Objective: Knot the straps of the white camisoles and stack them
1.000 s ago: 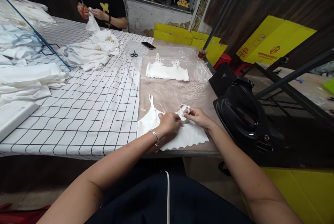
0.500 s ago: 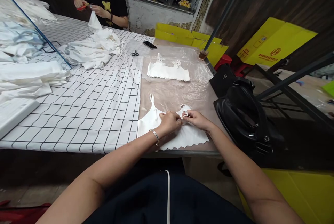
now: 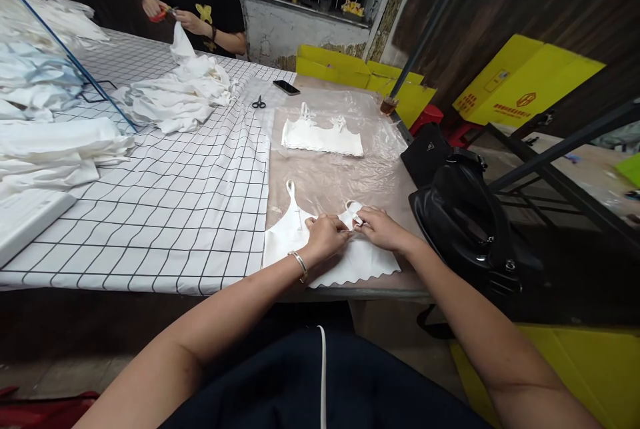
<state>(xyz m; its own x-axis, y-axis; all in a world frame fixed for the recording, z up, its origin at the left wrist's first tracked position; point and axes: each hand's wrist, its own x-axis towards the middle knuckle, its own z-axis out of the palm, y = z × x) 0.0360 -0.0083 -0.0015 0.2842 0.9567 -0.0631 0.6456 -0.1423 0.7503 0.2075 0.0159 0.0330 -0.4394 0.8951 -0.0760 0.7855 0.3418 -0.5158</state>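
The right hand has its fingertips pinched together on one strap of a white top. Just beside it, the left hand lies over the neckline, fingers bunched; whether it grips the cloth or merely presses it is hard to tell from here. A bracelet rings the left wrist. The top lies flat at the near edge of the bench, its wavy hem towards the person and the other strap looped up, away from them. Beyond it lies a neat stack of white tops, then a phone and small scissors. A black bag sits at the right edge. To the left, a checked cloth carries a loose white pile, and behind this a co-worker holds red-handled scissors against white fabric.
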